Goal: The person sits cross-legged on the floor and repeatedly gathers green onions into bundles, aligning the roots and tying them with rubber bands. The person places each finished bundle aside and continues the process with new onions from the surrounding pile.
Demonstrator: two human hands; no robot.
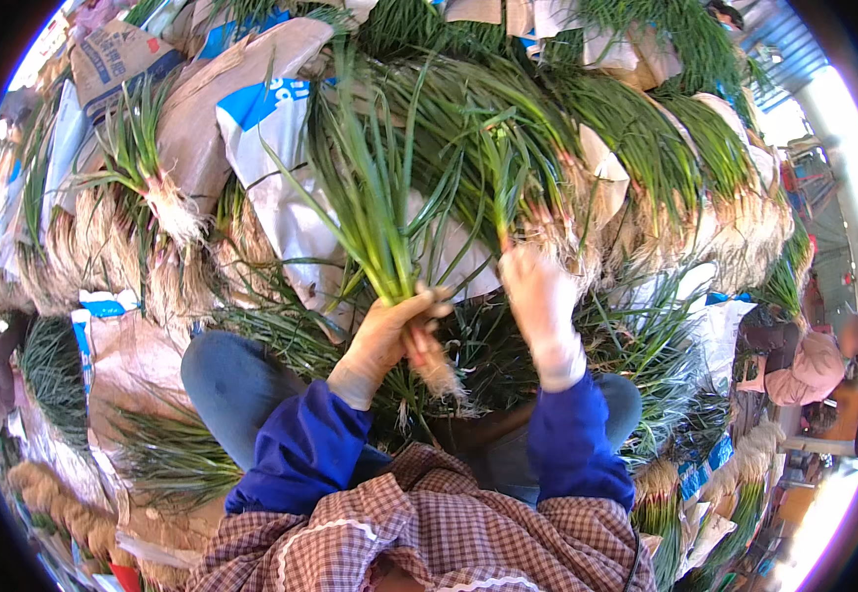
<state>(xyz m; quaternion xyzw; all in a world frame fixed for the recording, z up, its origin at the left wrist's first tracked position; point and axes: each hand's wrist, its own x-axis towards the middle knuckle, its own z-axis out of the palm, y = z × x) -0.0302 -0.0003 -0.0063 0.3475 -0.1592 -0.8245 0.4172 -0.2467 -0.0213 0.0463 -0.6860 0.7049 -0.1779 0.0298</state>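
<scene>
My left hand (384, 333), in a pale glove, is closed around a bunch of green onions (388, 251) just above its roots. The leaves fan upward, while the reddish bases and pale roots hang below the fist. To the right, my gloved right hand (540, 303) grips a smaller bundle of green onion stalks (501, 200) near the base, its leaves pointing up. The roots of that bundle are hidden by the hand. Loose green onions (480, 340) lie in a dark heap between my knees, below both hands.
Rows of green onion bunches (636, 140) lie beyond my hands on woven sacks (273, 185). A separate bunch (151, 170) rests on the rooted bundles at left. More loose green onions (643, 355) lie by my right knee. A person in pink (806, 370) is at the far right.
</scene>
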